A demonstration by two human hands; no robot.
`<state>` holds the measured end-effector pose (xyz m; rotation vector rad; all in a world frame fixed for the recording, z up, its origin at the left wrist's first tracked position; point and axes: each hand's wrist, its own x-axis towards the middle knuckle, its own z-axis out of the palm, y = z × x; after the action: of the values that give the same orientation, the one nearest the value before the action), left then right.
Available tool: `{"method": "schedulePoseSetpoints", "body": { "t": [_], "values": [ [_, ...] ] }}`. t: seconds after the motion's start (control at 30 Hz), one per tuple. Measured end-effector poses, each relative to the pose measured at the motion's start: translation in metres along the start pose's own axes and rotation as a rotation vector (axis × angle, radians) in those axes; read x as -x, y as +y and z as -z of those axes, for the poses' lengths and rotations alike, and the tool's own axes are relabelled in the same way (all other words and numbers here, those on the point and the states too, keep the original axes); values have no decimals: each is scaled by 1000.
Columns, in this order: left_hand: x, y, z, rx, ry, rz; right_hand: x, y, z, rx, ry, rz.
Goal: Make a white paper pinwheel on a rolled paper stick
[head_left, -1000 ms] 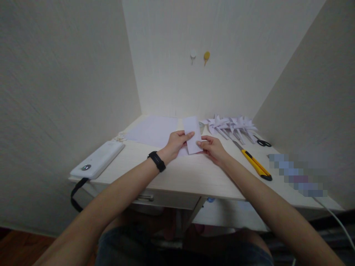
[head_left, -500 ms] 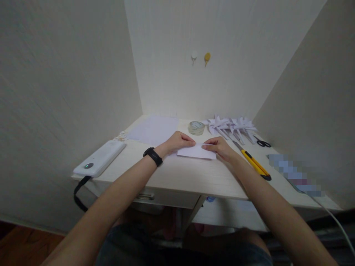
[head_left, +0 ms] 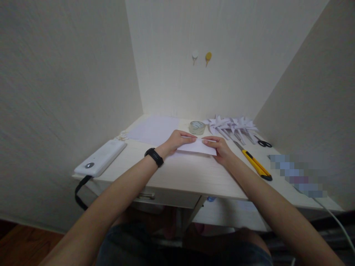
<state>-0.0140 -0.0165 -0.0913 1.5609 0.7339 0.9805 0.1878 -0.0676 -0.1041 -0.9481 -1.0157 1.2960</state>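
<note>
- Two hands meet over one small white slip of paper (head_left: 198, 147) in the head view, the only view I have; it lies near the middle of the desk (head_left: 191, 173), close to flat, its far edge a little raised.
- My left hand (head_left: 177, 141) pinches the slip's left end, thumb under and fingers curled over the top, which keeps that end from sliding while the other end is worked.
- My right hand (head_left: 220, 147) grasps the right end in the same way, fingertips on the upper edge; the two sets of fingertips nearly touch above the paper's middle, so I judge the edge is being pressed or lined up rather than lifted away.
- A black wristband (head_left: 154, 157) sits on the left wrist, clear of the paper.
- Just beyond the hands stands a roll of clear tape (head_left: 197, 127), within easy reach.
- To the right of it lies a heap of folded paper pieces (head_left: 231, 125), set back toward the wall, out of the working patch.
- A yellow utility knife (head_left: 255, 164) lies beside the right forearm, pointing toward the heap, with black scissors (head_left: 264, 142) further back; both are apart from the hands.
- A flat sheet of paper (head_left: 154, 129) lies back left, and a white device (head_left: 101, 158) with a black strap rests on the left edge.
</note>
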Motion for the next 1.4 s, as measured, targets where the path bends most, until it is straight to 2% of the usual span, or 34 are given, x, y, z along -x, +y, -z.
{"method": "schedulePoseSetpoints", "body": {
  "t": [0.13,0.5,0.7,0.9,1.17,1.4],
  "values": [
    [0,0,0,6,-18,-1,0,-2,2,-4,-50,-48],
    [1,3,1,24,-41,-22,-2,-5,6,-9,-50,-44],
    [1,1,2,62,-67,13,0,-7,5,24,-47,-98],
    [0,1,6,132,-155,104,2,-11,4,19,-72,-110],
    [2,10,4,144,-129,154,0,-9,8,19,-100,-97],
    [2,10,5,268,-191,200,-3,-8,14,19,-109,-67]
  ]
}}
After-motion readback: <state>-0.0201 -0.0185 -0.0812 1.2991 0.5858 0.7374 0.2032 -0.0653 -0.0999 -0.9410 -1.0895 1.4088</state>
